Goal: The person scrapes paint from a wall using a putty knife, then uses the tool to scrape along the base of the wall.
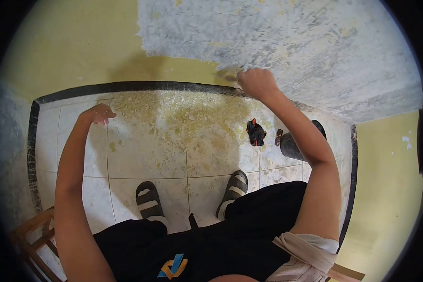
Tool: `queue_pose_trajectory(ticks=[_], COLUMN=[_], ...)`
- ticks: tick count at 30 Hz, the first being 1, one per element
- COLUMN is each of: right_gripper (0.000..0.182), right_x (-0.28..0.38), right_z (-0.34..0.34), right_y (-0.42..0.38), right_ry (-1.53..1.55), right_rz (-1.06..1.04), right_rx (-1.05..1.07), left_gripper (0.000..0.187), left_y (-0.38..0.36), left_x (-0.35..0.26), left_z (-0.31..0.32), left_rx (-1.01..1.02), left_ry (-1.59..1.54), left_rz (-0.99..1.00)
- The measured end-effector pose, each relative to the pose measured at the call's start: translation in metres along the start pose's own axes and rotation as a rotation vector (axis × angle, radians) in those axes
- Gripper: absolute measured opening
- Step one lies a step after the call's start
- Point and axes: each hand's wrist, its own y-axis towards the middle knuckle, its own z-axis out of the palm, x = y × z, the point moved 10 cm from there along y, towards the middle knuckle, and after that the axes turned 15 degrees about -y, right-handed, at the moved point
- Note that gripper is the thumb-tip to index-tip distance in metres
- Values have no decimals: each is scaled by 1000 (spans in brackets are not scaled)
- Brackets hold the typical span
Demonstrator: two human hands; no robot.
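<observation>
My right hand (258, 83) is closed in a fist against the lower wall, at the border between yellow paint (188, 68) and a bare grey-white patch (249, 35). Whatever it grips is hidden behind the fingers; only a dark blur shows to its left. Off to the left, my left hand (98, 114) hangs over the floor tiles, fingers loosely bent and thumb apart, with nothing visible in it. Pale paint flakes (183, 110) lie scattered over the floor below the wall.
A black and orange object (255, 133) lies on the floor beside a small brown item (279, 137) and a dark bucket (292, 146), partly behind my right forearm. My sandalled feet (149, 199) stand on the tiles. A wooden frame (40, 242) stands at lower left.
</observation>
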Motion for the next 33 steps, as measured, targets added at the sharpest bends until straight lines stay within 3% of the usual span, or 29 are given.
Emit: queue_pose_trajectory(ticks=[3, 6, 11, 14, 17, 22, 25, 27, 28, 30, 31, 33], right_gripper=[14, 15, 16, 19, 22, 29, 33, 39, 39, 42, 42, 44], right_x=[-5, 1, 9, 14, 13, 5, 11, 54, 62, 101, 107, 124], right_z=[-52, -65, -67, -26, -29, -35, -34, -27, -27, 4, 11, 16], right_y=[-7, -11, -3, 18, 18, 19, 23, 19, 18, -2, -4, -8], right_ry=[-59, -47, -30, -15, 26, 48, 293, 620, 621, 742, 741, 586], right_rz=[95, 163, 182, 164, 145, 138, -4, -327, -329, -416, -419, -570], right_rx=[-174, -181, -134, -115, -98, -37, -83, 69, 69, 525, 527, 324], left_gripper=[41, 39, 41, 36, 39, 41, 42, 43, 43, 43, 44, 45], left_y=[36, 43, 45, 47, 46, 50, 49, 49, 49, 50, 49, 50], left_x=[6, -6, 10, 24, 30, 41, 40, 37, 35, 33, 30, 28], left_z=[11, -7, -16, -3, -3, -11, -7, -6, -7, -8, -10, -12], left_rx=[82, -8, -66, 16, 19, 2, 18, 30, 28, 27, 13, 1], left_ry=[281, 190, 194, 294, 261, 224, 218, 228, 221, 210, 198, 185], left_rz=[51, 216, 133, 75, 39, 79, 66, 50, 54, 55, 60, 66])
